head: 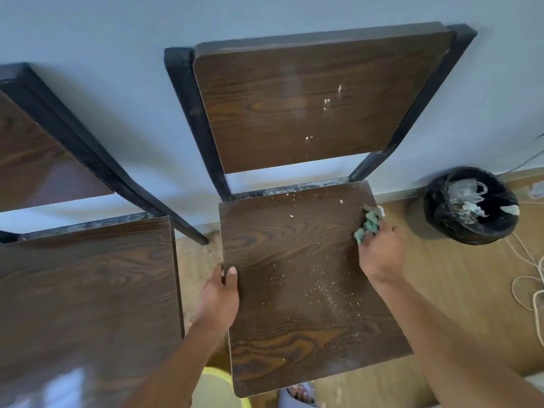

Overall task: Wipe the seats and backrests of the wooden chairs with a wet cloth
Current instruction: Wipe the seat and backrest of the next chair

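Hands work a wooden chair at centre frame: the right hand (381,251) bunches a green cloth (368,223) in closed fingers at the seat's (294,275) right edge, while the left hand (220,293) clamps the seat's left edge, thumb on top. White crumbs dot seat and backrest (309,98). A second chair (82,275) stands at left; a black bin (471,206) sits right of frame.

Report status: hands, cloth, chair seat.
Right hand shut on green cloth at seat's right edge. Left hand grips left edge. Crumbs remain; nothing obstructing.
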